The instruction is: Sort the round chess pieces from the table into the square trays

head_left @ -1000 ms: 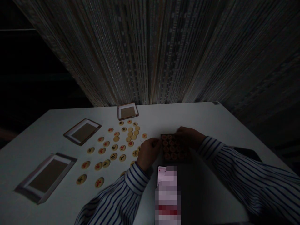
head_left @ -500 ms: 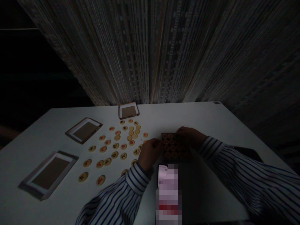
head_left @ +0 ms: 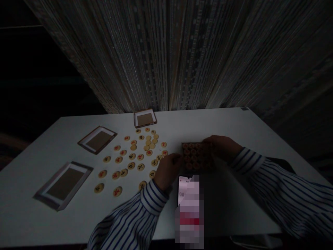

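A shallow dark box (head_left: 198, 171) of Chinese chess pieces lies on the white table, its round pieces (head_left: 191, 158) set in rows. At the box's left edge is my left hand (head_left: 168, 170), with thumb and forefinger closed against the side. My right hand (head_left: 223, 147) wraps round the far right corner, and its shadow darkens the pieces there. To the left, loose Chinese chess pieces (head_left: 131, 156) are scattered, some with red or black characters up, others blank side up. Poor light hides the details of both grips.
Three shallow box lids or trays stand apart: one at the near left (head_left: 88, 169), one behind it (head_left: 80, 141) and one at the back (head_left: 155, 121). A lit phone (head_left: 182, 189) lies before the box. A dark flat object (head_left: 283, 164) is partly behind my right sleeve.
The view has shifted slightly, so the table's contents appear a little higher and further right. Both hands stay at the box, with hardly any other movement.
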A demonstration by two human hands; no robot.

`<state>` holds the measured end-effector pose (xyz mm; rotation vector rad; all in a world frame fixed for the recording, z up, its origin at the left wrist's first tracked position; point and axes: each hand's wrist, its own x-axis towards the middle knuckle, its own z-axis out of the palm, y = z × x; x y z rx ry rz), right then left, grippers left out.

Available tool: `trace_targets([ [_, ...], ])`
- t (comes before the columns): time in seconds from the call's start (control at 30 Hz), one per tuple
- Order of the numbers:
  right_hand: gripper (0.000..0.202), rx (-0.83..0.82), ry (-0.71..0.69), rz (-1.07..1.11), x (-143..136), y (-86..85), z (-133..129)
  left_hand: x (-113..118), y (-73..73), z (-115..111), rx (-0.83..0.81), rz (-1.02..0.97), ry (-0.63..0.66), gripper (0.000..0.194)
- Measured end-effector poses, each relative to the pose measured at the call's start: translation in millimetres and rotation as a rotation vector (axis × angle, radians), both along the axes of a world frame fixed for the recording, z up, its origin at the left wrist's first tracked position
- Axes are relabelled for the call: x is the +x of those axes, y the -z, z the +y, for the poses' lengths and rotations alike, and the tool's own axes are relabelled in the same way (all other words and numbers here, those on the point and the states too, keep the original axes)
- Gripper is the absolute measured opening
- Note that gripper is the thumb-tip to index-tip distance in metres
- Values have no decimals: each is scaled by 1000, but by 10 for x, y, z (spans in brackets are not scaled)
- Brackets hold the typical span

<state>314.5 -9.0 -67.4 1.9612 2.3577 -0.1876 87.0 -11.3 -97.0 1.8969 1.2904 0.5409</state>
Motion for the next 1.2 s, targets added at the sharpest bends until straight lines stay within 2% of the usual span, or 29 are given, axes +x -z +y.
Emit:
trace_targets([
  [0.13, 37, -133, 178, -111, 35, -8, -168, -29, 11, -98, -18, 11, 67, 32],
  [0.3, 40, -238, 161, -23, -1, 95, -281, -6, 5, -146, 9, 49, 133, 31],
  [0.43, 38, -217, 176, 44, -28, 126, -298, 6, 11, -156, 3, 72, 139, 32],
  [0.73, 44, -236, 127, 57, -23, 75, -291, 10, 22, -157, -5, 86, 110, 31],
  [0.97, 39, -125, 122, 35, -25, 158, -291, 17, 20, -154, 11, 39, 109, 31],
  [1.2, 37, -101, 194, -72, -22, 21, -401, -101, 66, -272, 71, 111, -12, 32],
])
